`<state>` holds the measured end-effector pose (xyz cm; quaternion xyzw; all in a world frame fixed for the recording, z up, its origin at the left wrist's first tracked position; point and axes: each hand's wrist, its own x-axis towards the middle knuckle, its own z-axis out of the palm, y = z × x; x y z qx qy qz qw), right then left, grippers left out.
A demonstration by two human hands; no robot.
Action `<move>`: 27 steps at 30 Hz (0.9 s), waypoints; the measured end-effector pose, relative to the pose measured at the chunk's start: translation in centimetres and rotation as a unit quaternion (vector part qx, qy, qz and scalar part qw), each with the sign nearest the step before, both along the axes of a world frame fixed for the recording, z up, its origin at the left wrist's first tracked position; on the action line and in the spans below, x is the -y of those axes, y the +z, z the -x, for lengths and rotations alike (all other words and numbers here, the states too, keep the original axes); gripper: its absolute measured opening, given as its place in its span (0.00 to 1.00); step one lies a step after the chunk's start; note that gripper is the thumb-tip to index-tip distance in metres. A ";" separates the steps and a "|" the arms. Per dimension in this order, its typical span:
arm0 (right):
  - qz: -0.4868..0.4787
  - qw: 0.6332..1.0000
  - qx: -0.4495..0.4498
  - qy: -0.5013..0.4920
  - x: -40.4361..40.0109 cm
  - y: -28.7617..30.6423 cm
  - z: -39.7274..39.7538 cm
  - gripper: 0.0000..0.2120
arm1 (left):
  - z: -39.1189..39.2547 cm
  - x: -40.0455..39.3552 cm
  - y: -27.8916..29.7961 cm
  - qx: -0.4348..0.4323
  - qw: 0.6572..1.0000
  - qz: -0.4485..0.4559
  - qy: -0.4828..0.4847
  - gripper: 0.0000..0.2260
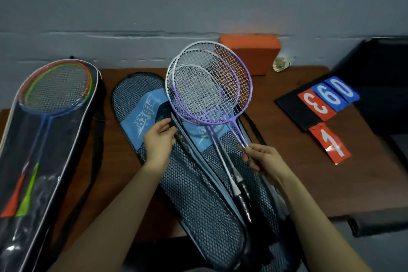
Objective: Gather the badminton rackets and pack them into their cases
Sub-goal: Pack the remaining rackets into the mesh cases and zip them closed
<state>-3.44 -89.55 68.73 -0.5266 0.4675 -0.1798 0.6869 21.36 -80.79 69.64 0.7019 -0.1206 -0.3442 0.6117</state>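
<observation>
My right hand (262, 161) grips the shafts of a bundle of purple-and-white badminton rackets (209, 86), their heads raised above the table and their black handles pointing down toward me. Under them lies a blue and black mesh case (198, 183), opened along its edge. My left hand (160, 139) pinches the edge of the case's upper flap. On the left lies a black case with a clear front (72, 139), holding red, green and blue rackets (57, 86).
All this rests on a brown wooden table (331, 172) against a grey wall. An orange block (251, 53) and a shuttlecock (281, 65) sit at the back. Red and blue number cards (326, 99) lie on a black board at right, beside a dark chair (379, 86).
</observation>
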 end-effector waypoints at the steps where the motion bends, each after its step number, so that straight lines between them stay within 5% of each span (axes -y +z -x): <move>1: -0.003 1.000 -0.005 -0.001 -0.3 -0.2 0.5 0.13 | 0.1 0.3 -0.1 -0.004 1.000 0.002 0.009 0.17; 12: -0.068 0.993 -0.028 0.094 -1.2 -2.2 5.2 0.13 | 2.2 2.8 -0.8 0.045 0.997 0.009 0.054 0.21; 20: -0.108 0.981 -0.044 0.158 -1.1 -2.8 5.9 0.07 | 2.1 1.4 -1.3 0.070 0.996 0.003 -0.048 0.28; 24: -0.115 0.982 -0.041 0.148 -1.8 -3.2 5.5 0.18 | 1.2 1.0 -1.4 0.090 0.992 -0.001 -0.086 0.27; 27: -0.131 0.975 -0.029 0.177 -2.1 -2.9 5.0 0.16 | 1.1 1.0 -1.3 0.161 0.979 -0.031 -0.118 0.26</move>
